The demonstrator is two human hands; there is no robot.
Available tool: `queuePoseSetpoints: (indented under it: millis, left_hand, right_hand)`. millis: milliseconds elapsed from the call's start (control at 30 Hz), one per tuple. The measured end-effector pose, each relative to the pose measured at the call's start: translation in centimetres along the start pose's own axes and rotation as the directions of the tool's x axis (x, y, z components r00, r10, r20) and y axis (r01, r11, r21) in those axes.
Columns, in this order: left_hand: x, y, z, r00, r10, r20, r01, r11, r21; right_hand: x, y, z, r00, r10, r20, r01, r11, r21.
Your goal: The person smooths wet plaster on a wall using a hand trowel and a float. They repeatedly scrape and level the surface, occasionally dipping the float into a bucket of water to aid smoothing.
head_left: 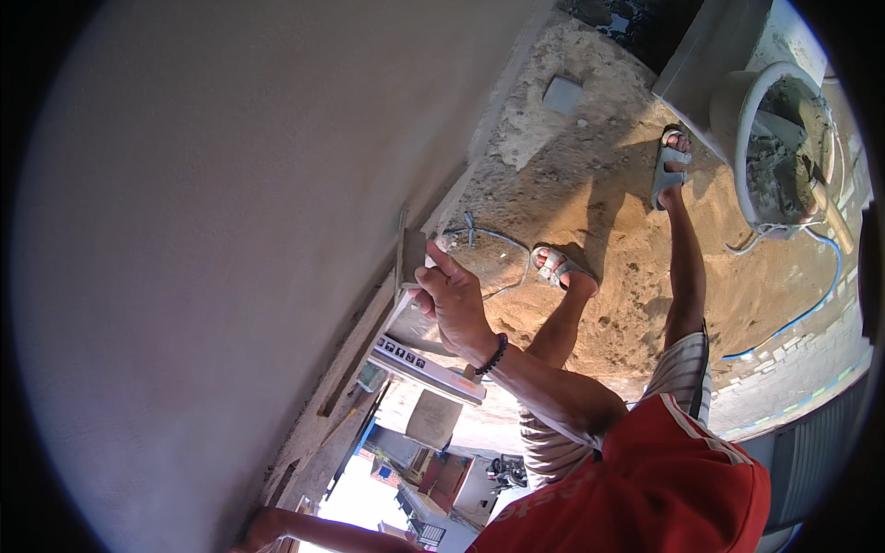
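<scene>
My right hand [456, 309], with a dark beaded bracelet at the wrist, reaches across to a grey plastered wall [194, 230]. Its fingers are closed around a small flat grey tool [415, 260], seen nearly edge-on against the wall's edge; its exact kind does not show. At the lower left, my left hand [260, 530] is by the lower part of the wall, its fingers mostly cut off or hidden. Below my right hand sits a long white bar-shaped piece with dark pictograms [429, 369], beside wooden strips [355, 355] along the wall's edge.
A pale bucket [751, 138] of wet mortar [784, 166] stands at the upper right, a wooden-handled tool [832, 217] in it. My sandalled feet stand on sandy ground [636, 276]. A blue hose [802, 318] runs at right; a cord [502, 238] and grey block [561, 95] lie ahead.
</scene>
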State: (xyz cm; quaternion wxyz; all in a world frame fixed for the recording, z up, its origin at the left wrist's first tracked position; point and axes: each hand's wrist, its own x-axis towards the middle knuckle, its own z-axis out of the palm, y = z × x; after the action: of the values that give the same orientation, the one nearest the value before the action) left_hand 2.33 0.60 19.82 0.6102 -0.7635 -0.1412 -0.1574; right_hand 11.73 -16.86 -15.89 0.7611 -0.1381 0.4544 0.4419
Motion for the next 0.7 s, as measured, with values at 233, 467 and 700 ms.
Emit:
queuePoseSetpoints:
  millis: [233, 467, 700]
  left_hand:
    - [0.7, 3.2, 1.8, 1.000, -0.007, -0.005, 0.007, 0.998, -0.065]
    - [0.8, 7.2, 3.3, 1.000, -0.008, 0.000, 0.008, 0.993, -0.119]
    - [1.0, 8.2, 3.0, 1.000, 0.007, 0.031, -0.003, 0.993, -0.122]
  right_hand:
    - [2.1, -6.1, -7.1, 0.998, 0.017, 0.054, -0.019, 0.999, 0.048]
    - [18.9, -15.9, -14.2, 0.985, -0.139, -0.099, 0.140, 0.990, 0.004]
    - [23.4, -19.0, -12.3, 0.984, -0.095, -0.148, 0.083, 0.993, -0.084]
